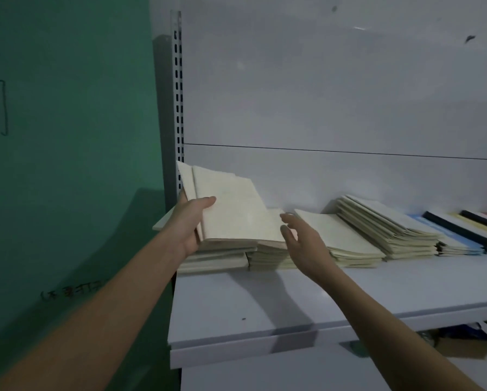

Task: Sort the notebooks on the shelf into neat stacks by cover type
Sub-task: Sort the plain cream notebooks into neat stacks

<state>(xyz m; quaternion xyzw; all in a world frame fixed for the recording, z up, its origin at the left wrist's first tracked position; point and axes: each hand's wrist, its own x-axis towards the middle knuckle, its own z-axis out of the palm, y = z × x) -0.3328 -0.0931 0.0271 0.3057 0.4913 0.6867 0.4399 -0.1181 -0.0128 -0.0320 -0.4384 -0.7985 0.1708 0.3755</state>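
Cream notebooks [231,210] — left hand [190,221]

Two hands [193,221]; four cream notebook stacks [388,224].

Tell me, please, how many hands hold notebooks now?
1. The left hand grips a tilted bundle of cream notebooks at the shelf's left end. The right hand is open beside it, holding nothing.

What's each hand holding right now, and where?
Left hand grips tilted cream notebooks by their left edge. Right hand is open, holding nothing.
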